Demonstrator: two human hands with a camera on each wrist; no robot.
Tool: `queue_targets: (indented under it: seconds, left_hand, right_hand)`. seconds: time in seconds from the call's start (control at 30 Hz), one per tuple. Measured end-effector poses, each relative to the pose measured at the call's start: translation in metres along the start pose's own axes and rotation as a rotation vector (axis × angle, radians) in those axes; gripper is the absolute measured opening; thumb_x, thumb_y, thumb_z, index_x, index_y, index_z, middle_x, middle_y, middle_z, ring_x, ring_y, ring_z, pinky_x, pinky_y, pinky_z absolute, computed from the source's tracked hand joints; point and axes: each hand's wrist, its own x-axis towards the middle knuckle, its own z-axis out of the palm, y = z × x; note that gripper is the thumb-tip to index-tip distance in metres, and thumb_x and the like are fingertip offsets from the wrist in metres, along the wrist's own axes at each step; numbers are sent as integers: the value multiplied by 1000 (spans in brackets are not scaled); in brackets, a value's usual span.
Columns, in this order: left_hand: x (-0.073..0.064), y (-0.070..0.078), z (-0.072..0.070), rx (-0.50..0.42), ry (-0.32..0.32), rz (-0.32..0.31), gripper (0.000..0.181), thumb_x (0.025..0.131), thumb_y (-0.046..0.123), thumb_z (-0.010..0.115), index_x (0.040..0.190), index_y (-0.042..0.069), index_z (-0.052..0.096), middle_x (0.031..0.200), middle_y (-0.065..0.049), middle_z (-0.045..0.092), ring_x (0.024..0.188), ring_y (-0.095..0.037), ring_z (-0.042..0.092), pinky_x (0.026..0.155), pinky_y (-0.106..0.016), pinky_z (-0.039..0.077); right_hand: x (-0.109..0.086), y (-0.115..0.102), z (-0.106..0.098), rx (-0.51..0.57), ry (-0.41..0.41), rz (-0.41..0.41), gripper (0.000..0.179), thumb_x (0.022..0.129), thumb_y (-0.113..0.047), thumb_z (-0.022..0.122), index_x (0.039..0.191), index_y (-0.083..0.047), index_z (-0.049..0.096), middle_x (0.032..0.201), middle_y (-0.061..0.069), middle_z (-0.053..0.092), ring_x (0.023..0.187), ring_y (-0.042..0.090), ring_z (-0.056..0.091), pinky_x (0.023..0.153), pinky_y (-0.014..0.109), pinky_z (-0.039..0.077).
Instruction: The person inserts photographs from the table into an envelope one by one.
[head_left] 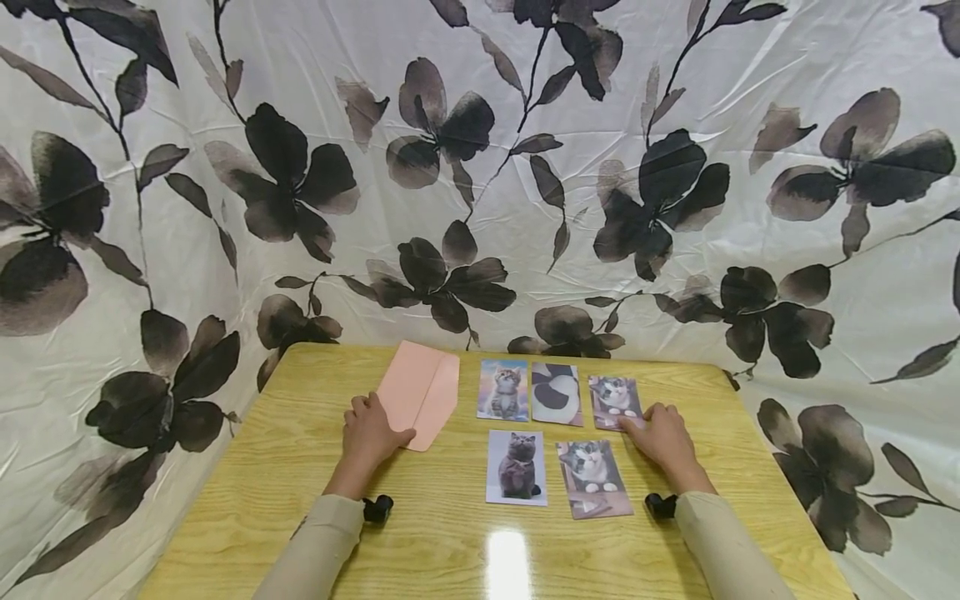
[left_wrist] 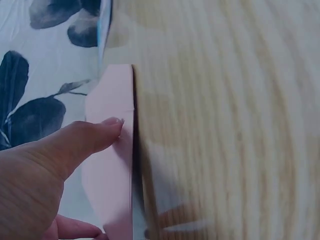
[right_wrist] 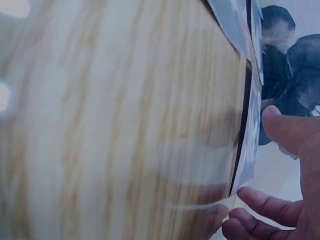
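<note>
Taking the middle of the counter (head_left: 420,533) as clock centre, resting at about ten: a pink envelope (head_left: 408,383), with a tapered flap along its three-o'clock side. Gripped toward its seven-o'clock end by the curled fingers of the left hand (head_left: 369,433).

Set out beyond it, face up: at twelve, a kitten card (head_left: 503,390); at one, a black-and-white card (head_left: 557,393); at two, a white-pawed cat card (head_left: 611,397), touched at its four-o'clock corner by the bent fingers of the right hand (head_left: 663,439). Impossible to tell whether pinched or merely touched. Lower down: near the centre, a grey cat card (head_left: 517,468); at four, a matching cat card (head_left: 594,479).

Apparently done: laying out five cards. Apparently left: handling the touched card, then perhaps the others. Impossible to see inside the envelope.
</note>
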Motion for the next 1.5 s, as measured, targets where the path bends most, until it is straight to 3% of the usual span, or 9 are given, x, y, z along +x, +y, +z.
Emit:
queue_targets:
  seconds: [0.37,0.57,0.7,0.87,1.2,1.43,1.5]
  left_hand:
    - [3,-5,2,-131,-24,-6,105,87,39,88,152,-21,32,145,-43,29,134,-57,37,110,-65,42]
    - [5,-7,1,-197,-37,-23,103,89,40,86,154,-19,32,149,-41,25,138,-54,33,112,-64,39]
    - [6,-7,0,-222,-37,-18,104,89,41,85,156,-17,30,153,-41,24,141,-54,30,114,-65,38]
    - [7,-5,0,-232,-11,-12,104,88,43,85,156,-16,32,153,-39,25,141,-53,30,114,-65,38]
    - [8,-3,2,-244,4,-4,104,89,43,85,155,-17,31,152,-39,26,141,-52,29,113,-64,39]
    - [9,-3,4,-255,12,3,104,89,43,86,155,-16,31,147,-39,36,134,-53,37,109,-63,42]
    - [10,-4,5,-256,14,8,104,89,43,86,155,-16,32,147,-40,39,134,-53,38,109,-63,42]
  right_hand:
    - [1,-2,3,39,-15,75,60,97,-50,77,106,6,57,107,26,55,96,39,54,81,54,49]
    - [3,-6,2,64,6,93,56,95,-45,80,67,-10,46,79,10,41,71,25,40,61,39,35]
    - [2,-7,2,81,6,98,62,94,-42,80,57,-16,38,65,-1,29,60,17,30,54,33,29]
    - [1,-9,2,92,0,110,61,94,-40,80,58,-16,38,62,-3,27,57,16,29,54,33,29]
    - [-2,-14,-1,72,-9,150,50,94,-41,79,70,-10,49,74,8,49,68,24,47,58,37,36]
    - [1,-9,3,141,4,133,58,94,-36,81,57,-16,41,57,-5,30,54,14,31,51,30,28]
    - [0,-8,5,152,21,131,53,94,-34,82,60,-13,47,58,-4,36,55,16,36,52,30,30]
